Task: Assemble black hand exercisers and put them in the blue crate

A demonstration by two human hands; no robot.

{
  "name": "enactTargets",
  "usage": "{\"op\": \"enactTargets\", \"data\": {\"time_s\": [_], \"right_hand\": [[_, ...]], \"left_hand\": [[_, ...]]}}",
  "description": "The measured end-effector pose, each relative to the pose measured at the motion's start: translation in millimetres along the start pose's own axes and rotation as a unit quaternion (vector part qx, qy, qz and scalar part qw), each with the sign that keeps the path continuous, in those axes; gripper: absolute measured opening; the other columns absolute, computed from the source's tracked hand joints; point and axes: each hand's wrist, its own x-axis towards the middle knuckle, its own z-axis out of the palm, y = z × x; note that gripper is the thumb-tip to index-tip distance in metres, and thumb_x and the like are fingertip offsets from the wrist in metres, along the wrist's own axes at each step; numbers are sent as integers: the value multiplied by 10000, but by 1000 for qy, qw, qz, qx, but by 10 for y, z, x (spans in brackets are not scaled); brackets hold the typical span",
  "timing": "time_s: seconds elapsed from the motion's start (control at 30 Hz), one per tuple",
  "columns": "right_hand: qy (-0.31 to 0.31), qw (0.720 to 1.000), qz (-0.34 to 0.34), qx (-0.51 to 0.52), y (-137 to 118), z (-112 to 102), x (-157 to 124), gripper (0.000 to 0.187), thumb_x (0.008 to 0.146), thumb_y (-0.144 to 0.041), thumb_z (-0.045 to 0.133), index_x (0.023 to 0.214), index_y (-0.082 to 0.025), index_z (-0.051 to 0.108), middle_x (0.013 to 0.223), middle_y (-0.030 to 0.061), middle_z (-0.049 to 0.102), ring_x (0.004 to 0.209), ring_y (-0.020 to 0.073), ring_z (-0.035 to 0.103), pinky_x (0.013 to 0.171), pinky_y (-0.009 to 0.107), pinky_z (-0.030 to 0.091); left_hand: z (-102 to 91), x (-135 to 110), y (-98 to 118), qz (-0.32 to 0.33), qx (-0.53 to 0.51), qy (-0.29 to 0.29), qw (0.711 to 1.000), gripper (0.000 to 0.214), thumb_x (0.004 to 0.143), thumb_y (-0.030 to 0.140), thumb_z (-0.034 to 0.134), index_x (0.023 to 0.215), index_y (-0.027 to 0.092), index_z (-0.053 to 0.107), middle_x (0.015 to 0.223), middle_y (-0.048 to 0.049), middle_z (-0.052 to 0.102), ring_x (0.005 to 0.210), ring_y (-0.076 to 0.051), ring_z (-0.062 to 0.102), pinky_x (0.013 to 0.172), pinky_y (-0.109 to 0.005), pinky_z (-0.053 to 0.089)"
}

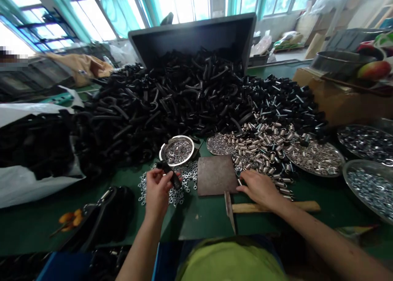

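Note:
My left hand is closed around a short black plastic handle-like part, held above a scatter of small hex nuts. My right hand reaches the near edge of a pile of metal coil springs, its thumb and forefinger bent toward each other. Whatever lies between those fingertips is too small to make out. Between the hands a flat metal plate rests on the green table. A hammer with a wooden handle lies just below the plate, its handle running under my right wrist.
A grey bin lies tipped behind a large heap of black parts. A round metal bowl of small pins stands beyond the nuts. Trays of small hardware line the right, a white bag the left.

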Motion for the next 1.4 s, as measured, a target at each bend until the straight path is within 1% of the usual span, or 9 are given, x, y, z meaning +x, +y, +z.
{"op": "enactTargets", "data": {"time_s": [0.17,0.3,0.43,0.57,0.67,0.87,1.03,1.2,1.4], "right_hand": [[-14,1000,1,-3,-6,109,-14,78,839,-266,543,892,-212,563,848,33,641,812,196,590,639,282,393],[12,998,-29,-47,-49,125,-38,169,818,-164,468,934,-214,581,850,45,632,841,218,572,638,298,390],[49,998,-5,-27,-69,141,-51,255,805,-144,411,905,-214,635,841,57,624,874,233,564,694,326,407],[79,982,49,165,-21,57,-34,292,826,-198,372,858,-204,662,898,58,635,875,209,580,776,339,421],[37,924,91,370,-38,-38,-36,285,833,-278,386,873,-198,656,747,31,617,689,176,580,657,320,445],[-20,715,165,679,-245,-68,-54,219,758,-343,561,857,-158,621,710,34,605,642,160,576,554,292,455],[-23,712,143,687,-400,-15,-26,275,689,-310,691,904,-170,593,729,-11,604,627,122,584,655,293,452],[-2,718,127,684,-498,47,-5,256,724,-343,664,885,-184,546,617,-55,560,521,101,551,572,263,425],[-49,718,105,687,-685,-34,-13,242,702,-336,687,847,-175,580,638,-33,580,524,103,550,517,244,420]], "left_hand": [[-316,-159,-163,-93,31,10,995,206,589,185,639,772,171,545,729,43,521,597,-84,536,614,-244,512],[-369,-261,-305,-61,238,-35,969,163,635,208,631,787,163,593,654,31,558,566,-114,530,557,-237,453],[-201,-323,-372,77,457,-136,875,189,708,122,567,855,193,661,849,-33,637,827,-172,594,763,-288,456],[-6,-321,-383,126,628,-186,745,324,738,69,515,978,241,649,969,-42,625,912,-182,578,783,-275,444],[49,-302,-375,138,686,-216,681,312,777,85,485,1008,236,631,1016,-42,621,944,-190,567,778,-274,445],[33,-269,-364,200,709,-299,607,290,872,128,394,1067,196,599,1034,-73,607,1000,-204,529,828,-295,436],[70,-230,-369,211,727,-322,568,247,871,111,392,1008,156,592,984,-94,607,944,-215,545,812,-314,450],[59,-201,-337,185,700,-312,615,273,826,70,423,1033,138,586,993,-110,619,935,-218,566,820,-332,454],[134,-409,-137,42,365,-233,900,212,796,216,561,988,161,634,882,-67,668,824,-195,625,758,-305,477]]}}
